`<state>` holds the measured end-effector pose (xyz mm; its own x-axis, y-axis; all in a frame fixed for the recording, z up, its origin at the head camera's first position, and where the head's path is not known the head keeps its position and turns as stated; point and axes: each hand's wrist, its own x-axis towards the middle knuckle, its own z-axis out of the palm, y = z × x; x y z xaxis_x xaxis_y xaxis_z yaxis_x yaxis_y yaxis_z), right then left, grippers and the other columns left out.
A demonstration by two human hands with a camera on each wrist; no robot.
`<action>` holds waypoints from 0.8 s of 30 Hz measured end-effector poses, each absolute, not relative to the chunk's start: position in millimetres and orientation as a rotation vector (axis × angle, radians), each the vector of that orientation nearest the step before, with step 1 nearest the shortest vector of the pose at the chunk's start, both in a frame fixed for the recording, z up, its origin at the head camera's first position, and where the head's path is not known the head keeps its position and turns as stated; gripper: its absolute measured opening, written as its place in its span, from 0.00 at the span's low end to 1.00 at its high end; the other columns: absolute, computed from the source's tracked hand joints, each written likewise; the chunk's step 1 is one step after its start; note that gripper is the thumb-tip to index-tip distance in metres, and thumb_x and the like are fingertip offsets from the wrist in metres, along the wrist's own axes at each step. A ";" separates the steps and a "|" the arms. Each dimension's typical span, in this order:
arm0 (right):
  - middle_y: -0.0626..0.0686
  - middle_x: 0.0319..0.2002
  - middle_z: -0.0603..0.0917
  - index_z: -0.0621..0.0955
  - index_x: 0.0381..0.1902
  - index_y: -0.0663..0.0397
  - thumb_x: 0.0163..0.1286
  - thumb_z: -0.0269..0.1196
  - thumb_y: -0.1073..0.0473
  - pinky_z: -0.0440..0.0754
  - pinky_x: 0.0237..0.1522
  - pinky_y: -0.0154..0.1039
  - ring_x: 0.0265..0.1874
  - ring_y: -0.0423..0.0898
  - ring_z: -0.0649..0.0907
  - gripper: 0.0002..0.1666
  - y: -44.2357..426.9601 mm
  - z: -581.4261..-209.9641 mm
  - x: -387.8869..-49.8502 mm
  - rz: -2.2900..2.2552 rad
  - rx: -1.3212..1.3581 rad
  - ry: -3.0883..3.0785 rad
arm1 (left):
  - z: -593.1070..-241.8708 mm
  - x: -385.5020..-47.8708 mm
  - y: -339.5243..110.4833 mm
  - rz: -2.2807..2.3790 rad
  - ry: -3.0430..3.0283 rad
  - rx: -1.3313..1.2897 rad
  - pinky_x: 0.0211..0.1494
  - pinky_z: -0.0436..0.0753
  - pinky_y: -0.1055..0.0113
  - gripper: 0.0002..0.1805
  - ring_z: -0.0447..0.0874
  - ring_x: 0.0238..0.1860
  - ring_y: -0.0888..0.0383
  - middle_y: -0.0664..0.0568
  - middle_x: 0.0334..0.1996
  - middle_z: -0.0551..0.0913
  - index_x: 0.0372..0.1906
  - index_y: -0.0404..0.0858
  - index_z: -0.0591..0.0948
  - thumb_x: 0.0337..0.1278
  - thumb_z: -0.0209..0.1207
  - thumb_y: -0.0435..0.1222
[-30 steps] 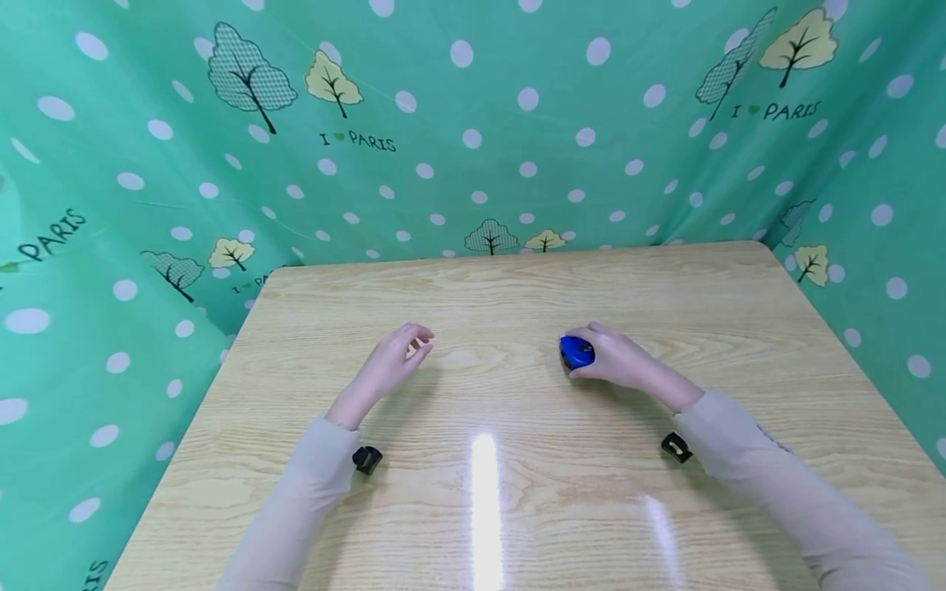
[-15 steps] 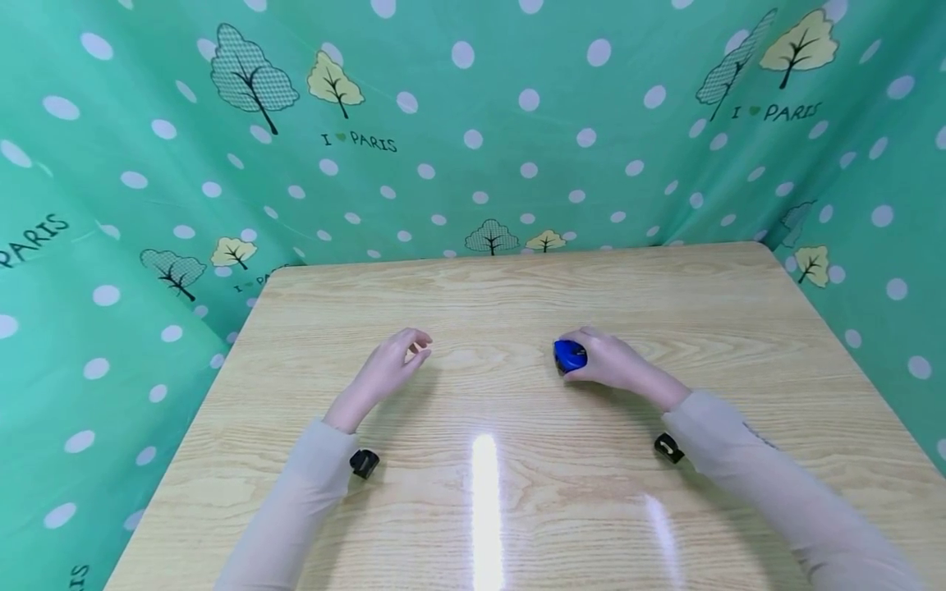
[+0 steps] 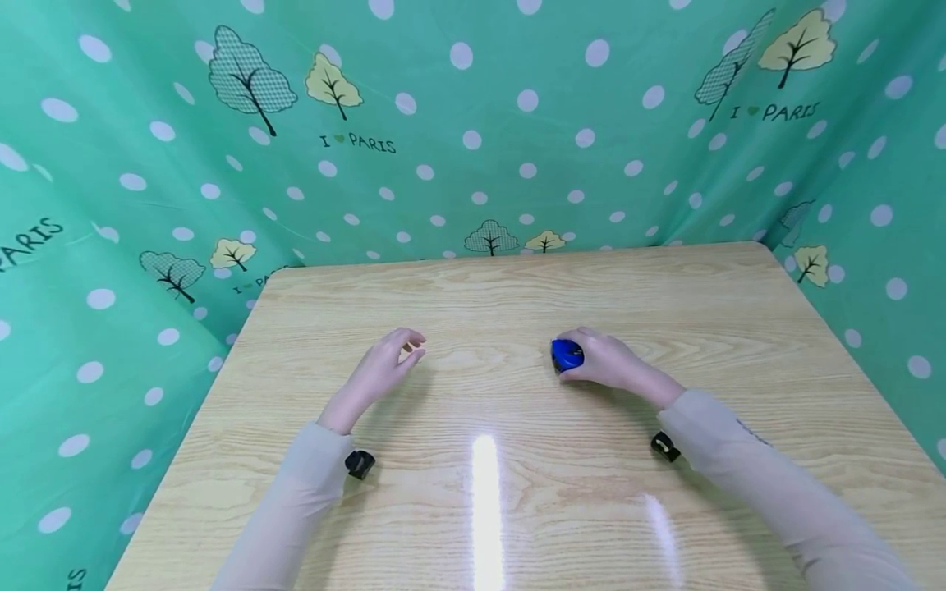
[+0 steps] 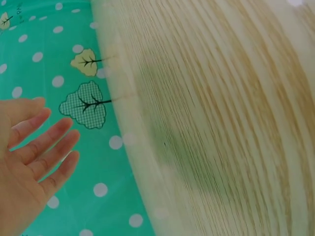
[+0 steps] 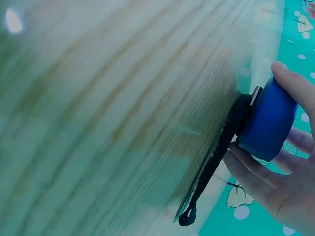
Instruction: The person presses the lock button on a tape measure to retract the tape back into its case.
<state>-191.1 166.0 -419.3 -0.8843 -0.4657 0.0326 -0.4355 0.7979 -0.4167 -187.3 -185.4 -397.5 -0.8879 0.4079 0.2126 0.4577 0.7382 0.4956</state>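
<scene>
In the head view my right hand [image 3: 608, 361] grips a blue tape measure [image 3: 567, 355] right of the table's middle. Thumb and fingers lie on opposite sides of its rounded case. The right wrist view shows the case's blue side, a metal clip [image 5: 256, 96] and a black strap [image 5: 214, 160] hanging off it close to the tabletop. Whether the case touches the table I cannot tell. My left hand [image 3: 382, 361] hovers over the left of the table, fingers relaxed and slightly bent, holding nothing. Its fingers [image 4: 51, 142] appear spread in the left wrist view.
A light wood-grain table [image 3: 473, 304] lies under both hands. Green dotted cloth [image 3: 414, 123] with tree prints hangs behind it and at both sides. Small black wrist devices [image 3: 360, 464] sit below each sleeve cuff. A bright light reflection [image 3: 485, 509] crosses the tabletop.
My right hand has shifted slightly left and a little toward me with the tape measure in its grip. The left hand has drifted slightly left, still holding nothing.
</scene>
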 end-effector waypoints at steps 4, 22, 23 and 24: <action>0.63 0.44 0.76 0.72 0.52 0.61 0.48 0.67 0.42 0.78 0.37 0.51 0.41 0.58 0.77 0.40 165.8 -420.1 -189.9 -0.675 -0.793 2.917 | -398.3 -187.0 -188.6 -0.846 -2.853 -0.699 0.42 0.77 0.58 0.12 0.76 0.41 0.51 0.44 0.41 0.78 0.44 0.31 0.76 0.58 0.54 0.34; 0.66 0.49 0.71 0.67 0.59 0.58 0.50 0.67 0.45 0.78 0.40 0.52 0.45 0.60 0.76 0.42 165.8 -419.9 -188.9 -0.613 -0.709 2.873 | -409.1 -184.0 -197.5 -0.749 -2.809 -0.792 0.46 0.75 0.55 0.13 0.74 0.43 0.47 0.41 0.40 0.77 0.44 0.29 0.74 0.53 0.57 0.31; 0.67 0.50 0.71 0.67 0.60 0.59 0.50 0.67 0.45 0.77 0.40 0.53 0.46 0.61 0.75 0.43 166.3 -419.0 -188.5 -0.618 -0.704 2.862 | -409.7 -183.3 -197.1 -0.751 -2.818 -0.785 0.47 0.75 0.55 0.13 0.74 0.43 0.47 0.41 0.41 0.77 0.44 0.29 0.74 0.53 0.57 0.31; 0.68 0.50 0.70 0.66 0.60 0.59 0.50 0.67 0.45 0.77 0.40 0.54 0.46 0.61 0.75 0.43 167.0 -418.3 -188.2 -0.627 -0.699 2.851 | -410.5 -182.6 -196.9 -0.752 -2.831 -0.775 0.48 0.75 0.55 0.14 0.74 0.44 0.47 0.42 0.41 0.77 0.45 0.30 0.74 0.54 0.56 0.32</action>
<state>-188.2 167.0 -418.3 -0.8825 -0.4690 -0.0354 -0.4108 0.8054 -0.4273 -182.6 -196.9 -410.5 -0.8631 0.4490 0.2310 0.5045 0.7466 0.4337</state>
